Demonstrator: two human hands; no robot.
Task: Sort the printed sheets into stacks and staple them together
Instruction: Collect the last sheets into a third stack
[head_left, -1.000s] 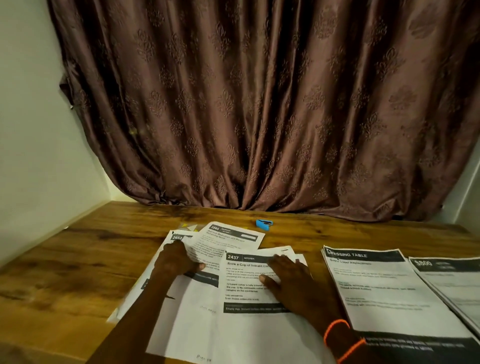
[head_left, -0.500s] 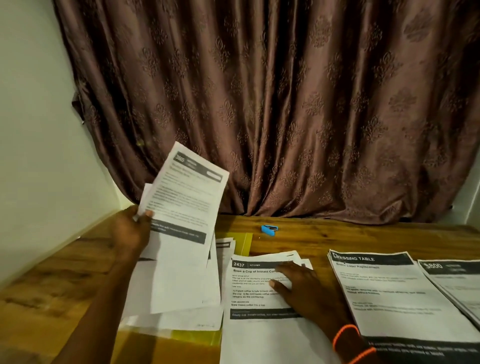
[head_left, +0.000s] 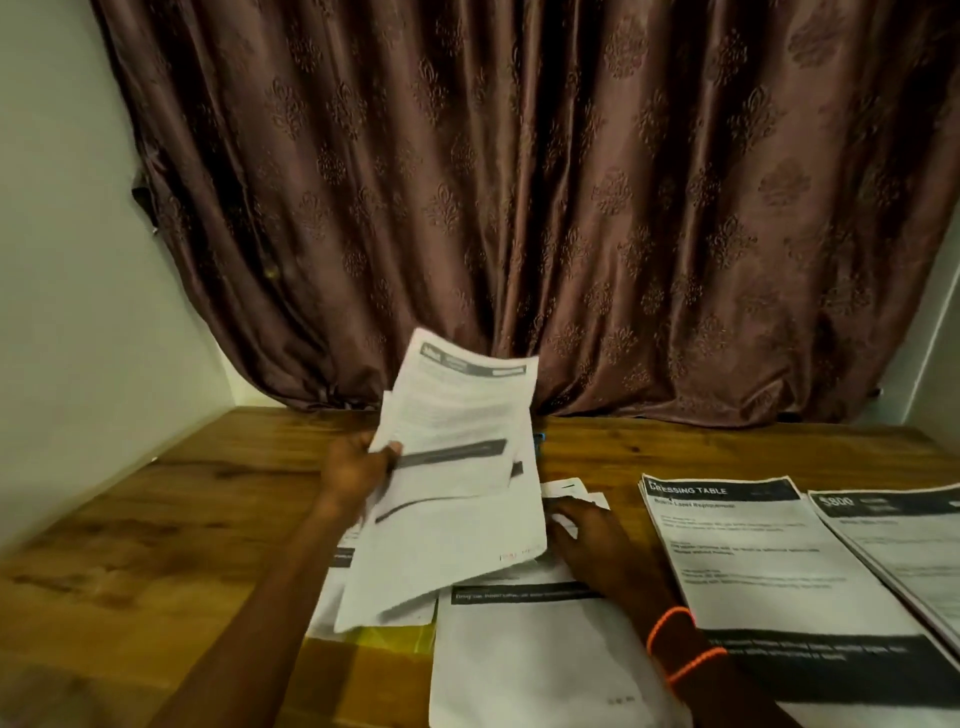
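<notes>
Up high, the left hand (head_left: 358, 470) pinched loose printed sheets (head_left: 457, 467) for sorting, while the flat right hand (head_left: 597, 540) steadied a stack (head_left: 524, 654) on the bench (head_left: 171, 519).

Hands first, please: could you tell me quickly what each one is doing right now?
Left hand: gripping lifted printed sheets.
Right hand: open, flat on the middle stack.

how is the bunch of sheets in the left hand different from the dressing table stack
The held sheets are lifted off the table, tilted and fanned unevenly, gripped by the left hand; the DRESSING TABLE stack lies flat and squared, untouched. The held sheets' print is blurred; the stack's heading reads clearly. Both are white printed pages with dark header bars.
</notes>
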